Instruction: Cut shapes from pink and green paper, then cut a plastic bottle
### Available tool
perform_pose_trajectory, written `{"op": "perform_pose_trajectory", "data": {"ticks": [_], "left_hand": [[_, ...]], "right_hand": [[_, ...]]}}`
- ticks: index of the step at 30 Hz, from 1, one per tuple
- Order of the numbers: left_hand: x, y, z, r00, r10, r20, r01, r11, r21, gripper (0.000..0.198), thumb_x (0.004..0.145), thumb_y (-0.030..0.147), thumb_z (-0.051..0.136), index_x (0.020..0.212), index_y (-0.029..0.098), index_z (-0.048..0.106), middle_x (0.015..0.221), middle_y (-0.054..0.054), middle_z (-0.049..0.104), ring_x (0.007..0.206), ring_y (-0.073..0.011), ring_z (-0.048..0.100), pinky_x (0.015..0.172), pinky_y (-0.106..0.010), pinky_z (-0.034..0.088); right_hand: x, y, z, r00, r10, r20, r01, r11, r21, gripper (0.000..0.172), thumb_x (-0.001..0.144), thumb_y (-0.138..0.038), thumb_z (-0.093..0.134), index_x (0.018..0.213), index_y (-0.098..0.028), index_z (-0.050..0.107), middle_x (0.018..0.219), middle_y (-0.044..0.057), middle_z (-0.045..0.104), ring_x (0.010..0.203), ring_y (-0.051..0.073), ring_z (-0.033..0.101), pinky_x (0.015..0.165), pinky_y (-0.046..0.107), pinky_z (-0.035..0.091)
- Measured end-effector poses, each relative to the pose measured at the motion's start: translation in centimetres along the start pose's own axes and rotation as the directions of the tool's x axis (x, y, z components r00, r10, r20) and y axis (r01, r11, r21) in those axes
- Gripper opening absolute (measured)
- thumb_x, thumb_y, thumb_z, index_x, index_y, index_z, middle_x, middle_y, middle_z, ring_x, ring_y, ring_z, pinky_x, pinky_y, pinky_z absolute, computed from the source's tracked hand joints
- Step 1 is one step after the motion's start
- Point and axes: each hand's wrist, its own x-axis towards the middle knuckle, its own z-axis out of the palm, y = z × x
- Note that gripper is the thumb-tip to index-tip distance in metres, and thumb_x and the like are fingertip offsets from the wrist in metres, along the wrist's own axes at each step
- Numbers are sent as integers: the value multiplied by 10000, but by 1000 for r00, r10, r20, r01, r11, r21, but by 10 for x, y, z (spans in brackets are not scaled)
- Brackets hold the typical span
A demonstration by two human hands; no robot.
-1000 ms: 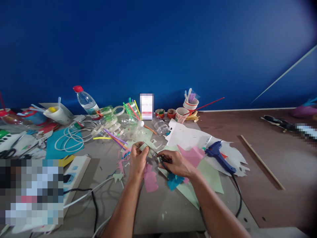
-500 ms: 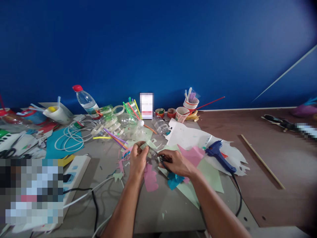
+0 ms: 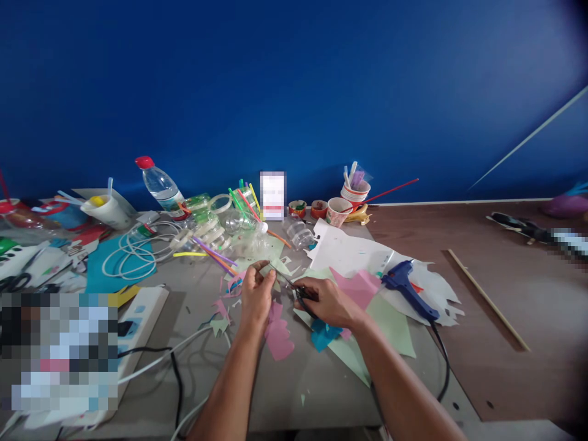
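Note:
Black-handled scissors (image 3: 301, 295) are gripped in my right hand (image 3: 328, 300), fingers through or around the handles. Their blades point left and away, reaching the fingertips of my left hand (image 3: 257, 291). That hand is closed in a pinch, thumb against forefinger, on what looks like a small pale green paper piece (image 3: 276, 280), mostly hidden by fingers and blades. Just below the hands lies a cut pink paper shape (image 3: 279, 337) with a wavy edge. A blue paper piece (image 3: 326, 335) rests below my right wrist, over a larger pale green sheet (image 3: 351, 358).
A blue glue gun (image 3: 408, 288) lies on white paper (image 3: 353, 248) at right, its cord hanging towards me. A wooden stick (image 3: 487, 300) is farther right. Plastic bottles, straws and paper cups (image 3: 339, 211) line the back. At left are a power strip (image 3: 138, 324) and cables.
The pink paper shape has shifted and turned slightly. Less pale green paper shows at my left fingertips, and the scissor blades lie closer to them. Both hands stay in nearly the same place.

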Motion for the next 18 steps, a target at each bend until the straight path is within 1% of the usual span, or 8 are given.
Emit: {"op": "perform_pose_trajectory", "data": {"ticks": [6,12,18], "left_hand": [[0,1,0,1000,6,-12,-6,1000,17,407,638,388,740,946,167,593,729,-3,646,622,-128,589,604,-243,446],[0,1,0,1000,7,-28,-6,999,37,393,629,378,738,934,174,597,720,-4,644,617,-132,587,583,-241,436],[0,1,1,999,3,-32,-2,1000,23,376,627,358,736,923,176,593,727,-5,647,644,-139,597,605,-244,440]], "right_hand": [[0,-1,0,1000,-6,1,6,1000,-9,246,797,-317,602,996,-192,674,682,-31,524,633,109,419,567,216,329],[0,-1,1,1000,-7,5,7,1000,-1,230,796,-298,596,983,-189,675,674,-32,531,629,108,418,566,215,327],[1,-1,1,1000,8,-7,-8,1000,-7,256,792,-306,608,1012,-192,672,679,-32,538,631,108,432,572,219,336]]}}
